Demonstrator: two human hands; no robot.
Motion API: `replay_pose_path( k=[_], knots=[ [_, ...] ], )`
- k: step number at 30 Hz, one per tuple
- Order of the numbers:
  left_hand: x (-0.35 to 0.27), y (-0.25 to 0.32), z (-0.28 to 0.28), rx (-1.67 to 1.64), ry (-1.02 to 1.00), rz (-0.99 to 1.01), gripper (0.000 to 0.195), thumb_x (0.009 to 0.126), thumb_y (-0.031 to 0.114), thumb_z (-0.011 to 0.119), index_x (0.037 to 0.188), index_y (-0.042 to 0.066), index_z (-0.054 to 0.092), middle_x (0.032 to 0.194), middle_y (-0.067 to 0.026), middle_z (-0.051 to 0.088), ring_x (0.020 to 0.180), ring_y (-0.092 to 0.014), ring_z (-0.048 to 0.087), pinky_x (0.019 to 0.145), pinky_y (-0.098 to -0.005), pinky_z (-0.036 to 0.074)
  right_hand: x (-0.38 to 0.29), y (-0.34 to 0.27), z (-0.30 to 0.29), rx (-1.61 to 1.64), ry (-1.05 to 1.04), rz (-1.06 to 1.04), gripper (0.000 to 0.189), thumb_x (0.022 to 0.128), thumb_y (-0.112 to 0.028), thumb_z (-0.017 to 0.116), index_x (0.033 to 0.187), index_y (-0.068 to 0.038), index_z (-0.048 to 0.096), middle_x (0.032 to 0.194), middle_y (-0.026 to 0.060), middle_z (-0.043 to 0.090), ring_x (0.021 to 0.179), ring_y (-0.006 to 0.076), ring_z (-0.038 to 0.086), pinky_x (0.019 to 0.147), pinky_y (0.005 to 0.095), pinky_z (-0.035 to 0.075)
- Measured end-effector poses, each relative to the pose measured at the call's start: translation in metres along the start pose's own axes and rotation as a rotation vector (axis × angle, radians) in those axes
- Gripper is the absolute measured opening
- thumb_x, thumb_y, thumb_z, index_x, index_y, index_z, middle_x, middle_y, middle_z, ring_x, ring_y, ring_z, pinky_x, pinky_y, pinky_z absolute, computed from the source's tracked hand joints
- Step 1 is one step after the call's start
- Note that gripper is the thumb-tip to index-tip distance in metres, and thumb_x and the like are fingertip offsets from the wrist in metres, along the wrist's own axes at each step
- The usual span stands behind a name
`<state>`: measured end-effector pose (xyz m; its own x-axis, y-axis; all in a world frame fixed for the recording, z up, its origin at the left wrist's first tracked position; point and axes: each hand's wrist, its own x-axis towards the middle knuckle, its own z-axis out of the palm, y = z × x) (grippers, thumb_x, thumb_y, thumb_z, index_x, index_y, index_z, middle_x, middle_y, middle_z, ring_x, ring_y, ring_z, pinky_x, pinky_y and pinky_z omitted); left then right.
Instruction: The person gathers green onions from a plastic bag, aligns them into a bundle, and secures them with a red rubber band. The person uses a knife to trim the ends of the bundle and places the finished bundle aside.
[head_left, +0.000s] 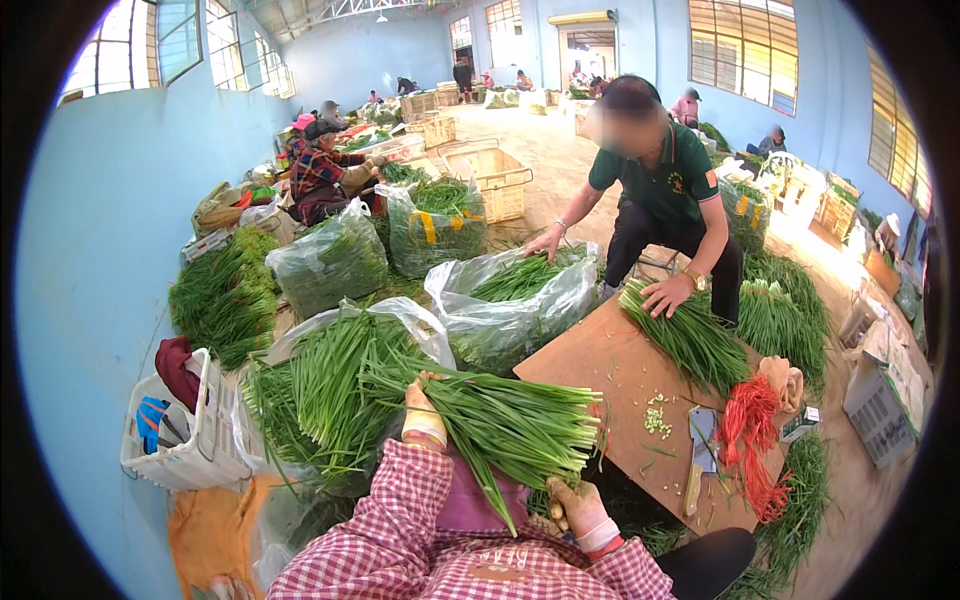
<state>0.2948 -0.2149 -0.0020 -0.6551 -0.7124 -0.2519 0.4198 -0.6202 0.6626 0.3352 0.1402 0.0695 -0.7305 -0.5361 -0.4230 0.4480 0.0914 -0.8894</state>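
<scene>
My left hand (422, 409) grips the leafy part of a large bunch of garlic chives (517, 420) that lies across my lap, its pale cut ends to the right. My right hand (574, 504) is at the lower edge of the cut ends, with fingers curled; whether it holds stalks cannot be told. Left of the bunch, more chives (334, 375) fill an open clear plastic bag. On the wooden board (600, 375) at my right lie a cleaver (703, 450), red plastic ties (750, 435) and trimmed stalk bits (657, 422).
A co-worker in a green shirt (660, 180) leans over the board, one hand on a chive bunch (690, 330), the other at a filled plastic bag (517, 300). A white basket (199, 450) stands left by the wall. Chive heaps (787, 322) lie beyond the board.
</scene>
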Motion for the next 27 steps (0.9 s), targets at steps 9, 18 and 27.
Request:
replay_pose_path(
  k=[9, 18, 27],
  knots=[
    [-0.004, -0.004, 0.007, -0.095, -0.07, -0.016, 0.038, 0.1, 0.043, 0.05, 0.098, 0.008, 0.063, 0.097, -0.0122, 0.069, 0.088, -0.03, 0.065, 0.083, -0.0442, 0.055, -0.007, 0.026, -0.039, 0.344, 0.031, -0.056, 0.022, 0.102, -0.015, 0.06, 0.082, -0.006, 0.059, 0.053, -0.0036, 0.043, 0.039, 0.0094, 0.036, 0.036, 0.0258, 0.027],
    [-0.013, 0.016, 0.004, 0.089, -0.061, -0.054, 0.038, 0.104, 0.043, 0.047, 0.103, 0.01, 0.066, 0.101, -0.0084, 0.07, 0.092, -0.026, 0.065, 0.087, -0.0407, 0.053, -0.045, 0.072, -0.187, -0.093, 0.51, -0.067, 0.025, 0.104, -0.028, 0.061, 0.106, -0.004, 0.068, 0.059, -0.0016, 0.055, 0.039, 0.0086, 0.044, 0.037, 0.023, 0.036],
    [-0.019, 0.019, 0.012, 0.073, -0.08, -0.006, 0.034, 0.104, 0.037, 0.049, 0.106, 0.008, 0.067, 0.1, -0.0077, 0.07, 0.092, -0.025, 0.065, 0.085, -0.0402, 0.054, -0.051, 0.04, -0.167, -0.036, 0.379, -0.141, 0.03, 0.103, -0.022, 0.063, 0.123, -0.001, 0.07, 0.071, 0.0015, 0.068, 0.042, 0.0053, 0.049, 0.04, 0.0189, 0.036]
  ],
)
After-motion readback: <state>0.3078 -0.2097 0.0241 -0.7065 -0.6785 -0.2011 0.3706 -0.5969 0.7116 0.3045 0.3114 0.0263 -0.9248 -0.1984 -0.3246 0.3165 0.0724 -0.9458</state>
